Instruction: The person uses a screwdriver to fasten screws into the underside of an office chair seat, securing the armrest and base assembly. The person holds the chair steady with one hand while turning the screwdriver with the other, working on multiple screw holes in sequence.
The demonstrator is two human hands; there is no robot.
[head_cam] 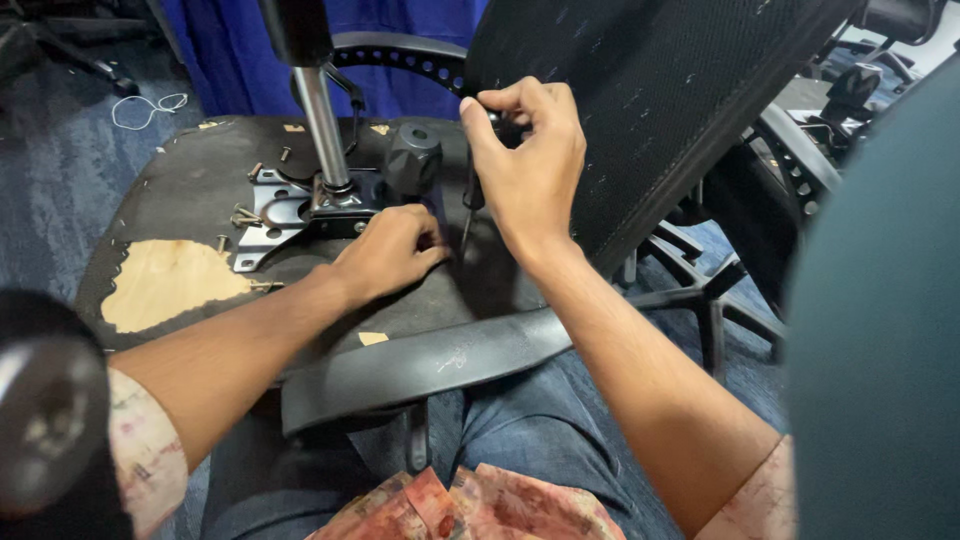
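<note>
Right hand [525, 165]: grip closed round dark handle of screwdriver [470, 205], shaft upright, tip down at underside of overturned chair seat [190, 195]. Left hand [385, 250]: fingers curled shut, pressed on seat beside tip; whether they pinch anything, cannot tell. Screwdriver judged light, stiff, slim; hold high on handle. Seat judged heavy, rigid, fabric torn, bare wood showing. Metal mounting plate [275, 210] and gas cylinder [322, 115] just left. Loose screws [245, 215] near plate. Seat rests across lap; blue carpet floor [60, 150], other chair bases around.
</note>
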